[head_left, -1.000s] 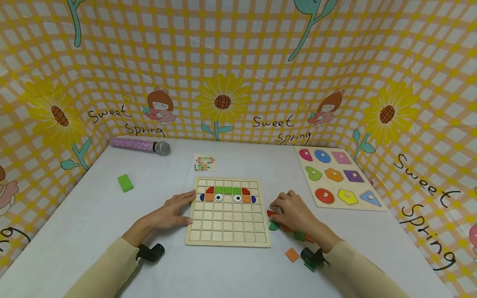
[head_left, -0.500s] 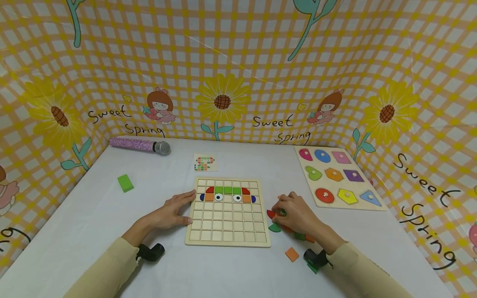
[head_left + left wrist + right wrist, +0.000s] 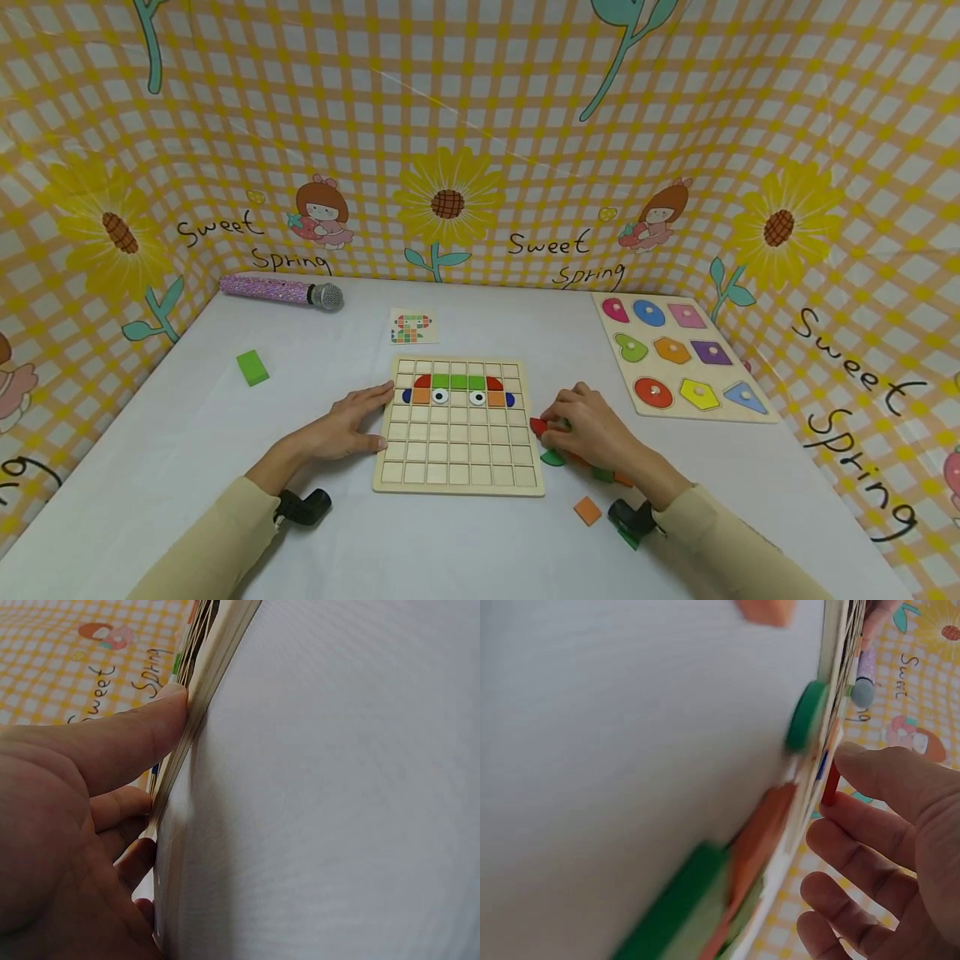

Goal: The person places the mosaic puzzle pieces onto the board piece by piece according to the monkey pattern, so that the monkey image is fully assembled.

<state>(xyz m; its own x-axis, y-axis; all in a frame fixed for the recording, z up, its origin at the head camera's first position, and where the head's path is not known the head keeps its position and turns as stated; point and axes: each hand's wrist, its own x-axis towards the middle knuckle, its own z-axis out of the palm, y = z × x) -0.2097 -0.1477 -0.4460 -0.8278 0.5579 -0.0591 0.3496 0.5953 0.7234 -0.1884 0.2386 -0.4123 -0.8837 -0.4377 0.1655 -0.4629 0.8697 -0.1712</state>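
Observation:
A wooden grid board [image 3: 459, 454] lies in the middle of the table, with red, green, orange, blue and eye-printed tiles set in its upper rows. My left hand [image 3: 341, 429] rests against the board's left side, thumb and extended fingers touching the edge. To the right of the board, my right hand [image 3: 588, 425] pinches a red rounded tile [image 3: 832, 785] between thumb and index finger. Just below it is a green quarter-circle tile [image 3: 552, 457]. More orange and green tiles lie partly hidden under the right hand. An orange square tile [image 3: 587, 511] sits nearer the front.
A small pattern card [image 3: 414, 326] lies behind the board. The glittery microphone [image 3: 270, 292] and a green block [image 3: 252, 367] are at the left. At the back right is a knobbed shape puzzle [image 3: 652, 383]. Patterned cloth [image 3: 480, 125] walls the table's back and sides.
My right hand has taken the red tile and shifted it slightly left toward the board. The left hand and the board have stayed in place.

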